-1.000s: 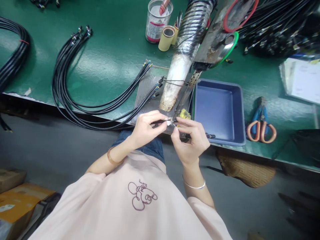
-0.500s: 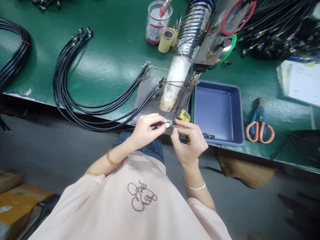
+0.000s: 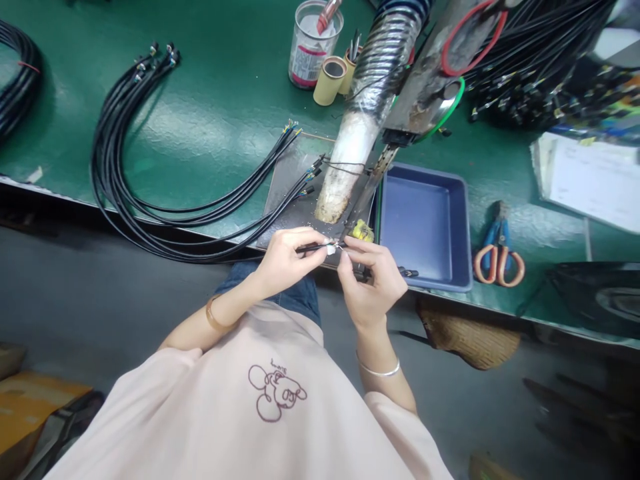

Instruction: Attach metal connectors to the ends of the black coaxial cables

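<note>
My left hand (image 3: 286,257) is closed in a pinch on the end of a thin black cable (image 3: 314,247) with a small white tip. My right hand (image 3: 373,280) is closed too, its fingers meeting that same cable end from the right; a dark tool (image 3: 407,272) sticks out of it toward the blue tray. Both hands sit at the near edge of the green bench (image 3: 210,127), just below the tip of a foil-wrapped hose (image 3: 357,127) and a small yellow part (image 3: 361,231).
A bundle of black cables (image 3: 130,167) loops over the bench edge to a grey plate (image 3: 290,187). A blue tray (image 3: 425,223), orange-handled scissors (image 3: 497,257), a tin can (image 3: 313,43), tape rolls (image 3: 330,79), papers (image 3: 590,177) and more cables (image 3: 530,73) lie around.
The view has shifted a little, so everything sits slightly left. My hands stay pinched together on the cable end with only small finger movements.
</note>
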`<state>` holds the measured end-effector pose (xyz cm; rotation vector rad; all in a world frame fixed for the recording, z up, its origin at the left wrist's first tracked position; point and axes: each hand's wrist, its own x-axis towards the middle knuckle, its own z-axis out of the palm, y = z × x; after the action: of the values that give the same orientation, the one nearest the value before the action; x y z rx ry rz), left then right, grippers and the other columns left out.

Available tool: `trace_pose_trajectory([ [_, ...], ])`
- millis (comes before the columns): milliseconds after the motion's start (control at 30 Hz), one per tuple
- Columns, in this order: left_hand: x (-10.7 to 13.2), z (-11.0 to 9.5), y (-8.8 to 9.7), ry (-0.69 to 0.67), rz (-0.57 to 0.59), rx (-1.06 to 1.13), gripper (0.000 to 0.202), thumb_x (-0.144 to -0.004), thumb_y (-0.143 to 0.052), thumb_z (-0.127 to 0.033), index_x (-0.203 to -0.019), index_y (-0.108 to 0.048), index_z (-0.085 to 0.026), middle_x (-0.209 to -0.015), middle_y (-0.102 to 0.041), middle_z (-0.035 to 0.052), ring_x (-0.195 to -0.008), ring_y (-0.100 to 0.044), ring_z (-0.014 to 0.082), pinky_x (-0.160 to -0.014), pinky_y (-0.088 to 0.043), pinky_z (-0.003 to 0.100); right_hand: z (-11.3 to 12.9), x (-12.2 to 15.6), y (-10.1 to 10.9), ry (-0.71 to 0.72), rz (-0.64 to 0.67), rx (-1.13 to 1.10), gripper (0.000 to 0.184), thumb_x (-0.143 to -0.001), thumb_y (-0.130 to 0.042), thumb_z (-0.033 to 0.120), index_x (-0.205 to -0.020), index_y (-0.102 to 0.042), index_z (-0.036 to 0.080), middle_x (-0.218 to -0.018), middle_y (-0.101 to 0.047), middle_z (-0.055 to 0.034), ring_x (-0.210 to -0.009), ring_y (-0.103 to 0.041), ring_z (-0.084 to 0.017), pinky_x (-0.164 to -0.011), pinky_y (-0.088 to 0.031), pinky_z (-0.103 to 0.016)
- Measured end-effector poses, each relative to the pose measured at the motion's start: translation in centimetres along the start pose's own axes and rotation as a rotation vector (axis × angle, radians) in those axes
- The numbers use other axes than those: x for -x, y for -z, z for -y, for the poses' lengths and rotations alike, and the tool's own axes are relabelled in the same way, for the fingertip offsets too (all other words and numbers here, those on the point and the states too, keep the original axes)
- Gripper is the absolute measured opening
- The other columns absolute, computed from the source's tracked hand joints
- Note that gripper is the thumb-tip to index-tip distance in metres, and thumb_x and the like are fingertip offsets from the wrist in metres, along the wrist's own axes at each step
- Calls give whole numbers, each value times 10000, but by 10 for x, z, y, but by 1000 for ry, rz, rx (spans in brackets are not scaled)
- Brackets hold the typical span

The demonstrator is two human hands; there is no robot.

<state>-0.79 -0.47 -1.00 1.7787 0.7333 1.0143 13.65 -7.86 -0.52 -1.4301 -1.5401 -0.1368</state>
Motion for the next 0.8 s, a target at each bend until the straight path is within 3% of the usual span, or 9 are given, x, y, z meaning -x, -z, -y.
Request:
trace_pose_trajectory([
  [233,-5,1,0,64,10,45,92,-848,-664,-178,-784,-715,-135,-772,-731,36,-673,-640,112,-601,-459,191,-2,-4,-1,16,-9,3,154,-837,-704,70,-839,-641,210,-926,-783,-30,-861,-764,-174,-771,-620,-306],
  [800,-9,-4,6,166,58,134,121,-820,-676,-226,-761,-717,-129,-736,-709,35,-643,-589,110,-595,-450,212,0,-7,4,41,23,56,127,-858,-702,113,-851,-646,227,-956,-789,-40,-864,-770,-185,-768,-642,-334],
])
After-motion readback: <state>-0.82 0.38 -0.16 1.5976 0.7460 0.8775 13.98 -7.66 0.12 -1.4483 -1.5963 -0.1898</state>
